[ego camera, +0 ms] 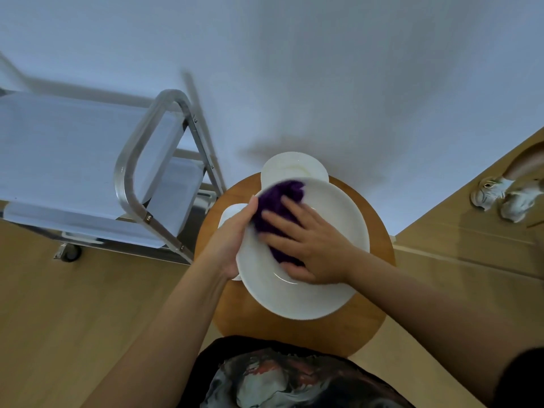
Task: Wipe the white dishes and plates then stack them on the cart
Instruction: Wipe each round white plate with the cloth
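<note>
Plate [309, 293] held at rim by left hand [232, 240]; right hand [315, 248] presses cloth [276, 207]

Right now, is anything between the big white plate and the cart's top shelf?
Only the cart's raised metal handle on the near end. The plate, held by the left hand, would have to clear it; the shelf itself looks bare.

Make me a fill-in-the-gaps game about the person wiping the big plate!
1. The right hand presses a cloth whose colour is ____.
2. The left hand holds the big plate by its ____.
3. The plate is over a small table whose top is ____ in shape.
4. The metal cart stands to the person's ____.

Missing words: purple; rim; round; left
</note>
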{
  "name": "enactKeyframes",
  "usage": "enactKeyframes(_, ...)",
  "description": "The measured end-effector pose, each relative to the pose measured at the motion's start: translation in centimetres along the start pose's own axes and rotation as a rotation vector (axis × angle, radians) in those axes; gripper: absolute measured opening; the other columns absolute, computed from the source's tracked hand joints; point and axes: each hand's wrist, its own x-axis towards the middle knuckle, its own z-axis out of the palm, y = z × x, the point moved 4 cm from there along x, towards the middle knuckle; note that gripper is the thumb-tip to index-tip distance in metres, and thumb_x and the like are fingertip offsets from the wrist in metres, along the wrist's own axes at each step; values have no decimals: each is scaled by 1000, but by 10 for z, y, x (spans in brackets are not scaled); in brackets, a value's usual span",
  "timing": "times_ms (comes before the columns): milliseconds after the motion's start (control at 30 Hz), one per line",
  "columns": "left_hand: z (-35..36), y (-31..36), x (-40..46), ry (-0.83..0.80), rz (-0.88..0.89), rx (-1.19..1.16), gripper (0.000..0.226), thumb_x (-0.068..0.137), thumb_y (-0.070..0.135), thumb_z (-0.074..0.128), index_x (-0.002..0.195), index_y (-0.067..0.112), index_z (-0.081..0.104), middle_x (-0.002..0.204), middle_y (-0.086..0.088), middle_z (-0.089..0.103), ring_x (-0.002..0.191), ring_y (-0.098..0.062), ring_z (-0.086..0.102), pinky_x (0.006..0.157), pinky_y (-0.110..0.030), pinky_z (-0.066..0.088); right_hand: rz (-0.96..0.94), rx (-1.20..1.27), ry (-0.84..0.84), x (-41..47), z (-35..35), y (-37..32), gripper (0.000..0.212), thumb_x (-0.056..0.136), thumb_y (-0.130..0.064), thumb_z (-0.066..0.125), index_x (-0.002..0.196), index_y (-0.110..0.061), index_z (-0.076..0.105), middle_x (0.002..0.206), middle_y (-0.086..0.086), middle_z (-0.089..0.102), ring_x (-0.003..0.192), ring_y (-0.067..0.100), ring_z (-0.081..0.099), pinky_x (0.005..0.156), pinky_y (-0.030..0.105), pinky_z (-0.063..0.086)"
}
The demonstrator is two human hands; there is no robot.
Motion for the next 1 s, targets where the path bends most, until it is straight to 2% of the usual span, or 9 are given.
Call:
enactKeyframes(133,-14,13,0,86,201,10,69,84,51,54,137,8,46,132,-24,51,116,-38,54,100,-53,42,267,-68,-16,-19,0,32,56,89,-44,42,135,-14,51,145,18,39,135,48,26,108,60,23)
enactKeyframes(233,-15,15,0,226,255,74,73,77,57,56,135,14,48,136,-19,51,125,-38,48,105,-56,37,391,-42,-68,-34,9,26,65,88,-52,38,140,-14,43,148,18,35,136,46,27,107,59,26)
enactKeyframes(367,-10,6,2,358,225,-79,64,71,59,60,124,24,59,121,-10,64,110,-32,62,85,-48,54,618,261,-21,-34,29,-10,78,85,-65,34,149,-25,14,158,8,11,144,34,5,114,46,9)
enactKeyframes(433,-6,1,7,403,176,-115,50,81,58,56,121,28,60,117,-5,66,108,-30,62,86,-48,54,689,405,-4,-31,37,-25,80,83,-67,37,145,-33,0,159,-2,3,146,24,-2,117,42,8)
enactKeyframes(500,-3,-4,11,463,143,-139,41,88,55,52,118,29,61,113,-3,68,106,-28,63,85,-47,54,675,549,50,-27,36,-35,83,80,-62,48,147,-32,8,158,-5,12,146,21,7,117,41,17)
enactKeyframes(567,-1,-9,12,536,110,-193,44,88,55,53,120,25,60,110,-4,69,100,-28,65,78,-44,57,588,673,133,-19,28,-45,82,77,-50,64,146,-23,28,151,-2,33,140,21,30,111,35,33)
enactKeyframes(700,0,-14,9,584,18,-329,56,81,57,62,119,16,58,110,-12,66,98,-33,65,86,-51,54,480,515,295,-4,15,-54,65,64,-17,80,122,-1,57,115,15,66,101,34,65,83,40,53)
enactKeyframes(900,5,0,4,610,-9,-286,26,85,45,64,95,22,57,99,-7,65,88,-30,65,72,-45,57,439,406,382,4,-13,-49,50,55,-4,83,102,2,67,87,17,71,74,35,70,67,38,56)
enactKeyframes(1000,12,14,1,483,45,-112,48,79,58,63,112,24,58,108,-6,67,97,-27,65,83,-45,55,611,701,333,5,-33,-30,53,65,-7,83,110,-21,60,98,0,67,89,19,66,74,16,52)
